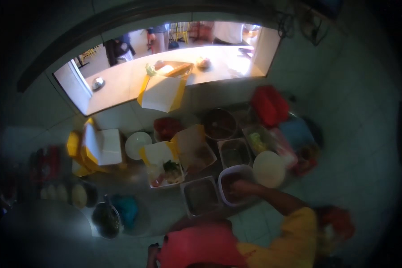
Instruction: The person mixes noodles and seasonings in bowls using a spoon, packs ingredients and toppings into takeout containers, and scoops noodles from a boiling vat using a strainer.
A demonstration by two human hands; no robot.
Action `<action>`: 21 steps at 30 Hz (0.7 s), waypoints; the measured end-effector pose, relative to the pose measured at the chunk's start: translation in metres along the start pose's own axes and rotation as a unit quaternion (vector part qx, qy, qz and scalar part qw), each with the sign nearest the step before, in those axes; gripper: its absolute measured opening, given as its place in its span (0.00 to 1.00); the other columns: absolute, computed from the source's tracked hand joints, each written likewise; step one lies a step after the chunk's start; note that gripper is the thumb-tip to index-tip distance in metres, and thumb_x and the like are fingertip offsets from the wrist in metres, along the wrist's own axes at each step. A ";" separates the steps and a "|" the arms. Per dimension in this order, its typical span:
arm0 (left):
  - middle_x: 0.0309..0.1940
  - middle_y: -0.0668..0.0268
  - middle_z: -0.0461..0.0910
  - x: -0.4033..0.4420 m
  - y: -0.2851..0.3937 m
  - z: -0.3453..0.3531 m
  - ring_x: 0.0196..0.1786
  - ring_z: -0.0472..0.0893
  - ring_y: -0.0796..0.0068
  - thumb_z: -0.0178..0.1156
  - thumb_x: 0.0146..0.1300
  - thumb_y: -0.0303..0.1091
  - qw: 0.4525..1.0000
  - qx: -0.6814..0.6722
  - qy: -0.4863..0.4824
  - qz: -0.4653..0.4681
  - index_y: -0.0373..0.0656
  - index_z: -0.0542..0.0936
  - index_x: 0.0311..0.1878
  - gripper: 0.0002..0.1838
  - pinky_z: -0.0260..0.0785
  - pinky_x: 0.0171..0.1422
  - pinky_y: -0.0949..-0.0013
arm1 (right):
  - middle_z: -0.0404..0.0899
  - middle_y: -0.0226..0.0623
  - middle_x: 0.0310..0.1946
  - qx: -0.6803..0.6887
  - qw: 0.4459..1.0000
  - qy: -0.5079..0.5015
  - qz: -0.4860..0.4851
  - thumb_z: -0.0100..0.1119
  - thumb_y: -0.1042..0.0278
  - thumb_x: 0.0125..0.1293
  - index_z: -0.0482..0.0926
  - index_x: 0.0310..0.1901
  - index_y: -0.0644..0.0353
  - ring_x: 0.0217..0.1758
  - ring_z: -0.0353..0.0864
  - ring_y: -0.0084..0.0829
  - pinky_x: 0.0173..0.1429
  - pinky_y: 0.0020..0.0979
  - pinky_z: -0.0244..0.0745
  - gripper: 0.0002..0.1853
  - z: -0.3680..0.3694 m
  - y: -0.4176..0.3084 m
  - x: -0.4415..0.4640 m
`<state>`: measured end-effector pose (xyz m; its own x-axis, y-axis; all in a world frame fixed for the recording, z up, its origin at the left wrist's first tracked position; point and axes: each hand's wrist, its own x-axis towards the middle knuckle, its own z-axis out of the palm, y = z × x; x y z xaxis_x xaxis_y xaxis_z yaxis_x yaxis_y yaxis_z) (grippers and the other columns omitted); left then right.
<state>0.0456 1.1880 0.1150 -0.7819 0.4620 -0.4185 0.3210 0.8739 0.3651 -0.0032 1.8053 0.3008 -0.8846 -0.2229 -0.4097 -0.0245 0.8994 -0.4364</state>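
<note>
My right hand (241, 188) reaches down into a white square tub (222, 196) with dark reddish-brown contents; its fingers are too dim and partly hidden to make out. My left hand (152, 252) hangs low beside the red apron (201, 245), at the bottom of the view, and its fingers do not show clearly. Left of the tub sits a metal pan (202, 196). Behind it, an open takeaway box (158, 154) holds dark green leaves, something pale and a reddish piece. Another open box (194, 147) stands beside it.
A metal pan (234, 154), a round pot (219, 124) and a pale round lid or plate (269, 169) surround the tub. Empty yellow-and-white boxes (105, 147) stand left. A filled box (163, 91) sits at the bright serving hatch. A red container (270, 106) stands back right.
</note>
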 end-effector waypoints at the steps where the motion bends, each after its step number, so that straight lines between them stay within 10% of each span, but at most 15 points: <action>1: 0.28 0.51 0.78 -0.003 0.001 -0.002 0.32 0.78 0.51 0.60 0.41 0.38 1.000 0.006 -0.005 -0.012 0.39 0.76 0.36 0.18 0.70 0.36 0.56 | 0.79 0.47 0.31 0.021 1.000 0.003 -0.019 0.52 0.67 0.55 0.79 0.34 0.62 0.34 0.79 0.46 0.40 0.43 0.73 0.10 -0.009 0.001 -0.003; 6: 0.28 0.51 0.78 0.002 -0.005 0.007 0.33 0.77 0.51 0.60 0.40 0.37 1.000 -0.011 -0.027 -0.008 0.40 0.76 0.35 0.16 0.70 0.36 0.54 | 0.79 0.45 0.34 0.175 0.984 -0.032 -0.005 0.53 0.64 0.58 0.77 0.37 0.62 0.38 0.78 0.38 0.42 0.36 0.71 0.11 -0.090 -0.035 -0.051; 9: 0.28 0.52 0.76 0.004 0.003 0.001 0.33 0.77 0.52 0.59 0.43 0.37 0.980 -0.091 -0.091 -0.155 0.40 0.77 0.36 0.16 0.70 0.34 0.55 | 0.78 0.43 0.36 0.202 0.979 -0.015 0.019 0.53 0.62 0.59 0.76 0.39 0.62 0.39 0.78 0.36 0.43 0.34 0.71 0.13 -0.114 -0.040 -0.073; 11: 0.46 0.57 0.75 -0.001 -0.019 0.027 0.40 0.77 0.68 0.50 0.63 0.48 0.930 -0.252 -0.150 -0.222 0.36 0.67 0.57 0.27 0.69 0.38 0.62 | 0.78 0.43 0.36 0.216 0.976 -0.003 0.029 0.52 0.61 0.60 0.76 0.40 0.61 0.39 0.77 0.36 0.43 0.34 0.71 0.13 -0.119 -0.039 -0.084; 21: 0.58 0.55 0.69 -0.033 -0.008 0.012 0.55 0.73 0.60 0.48 0.61 0.51 0.936 -0.125 -0.230 -0.236 0.55 0.65 0.63 0.27 0.67 0.50 0.48 | 0.77 0.44 0.31 0.221 0.971 0.058 0.064 0.54 0.60 0.59 0.76 0.38 0.60 0.33 0.78 0.38 0.40 0.36 0.71 0.13 -0.120 -0.006 -0.095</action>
<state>0.0751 1.1673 0.1154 -0.4740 0.0997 -0.8749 -0.1823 0.9609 0.2083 0.0253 1.8661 0.4387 -0.9144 -0.0519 -0.4015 0.2698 0.6614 -0.6999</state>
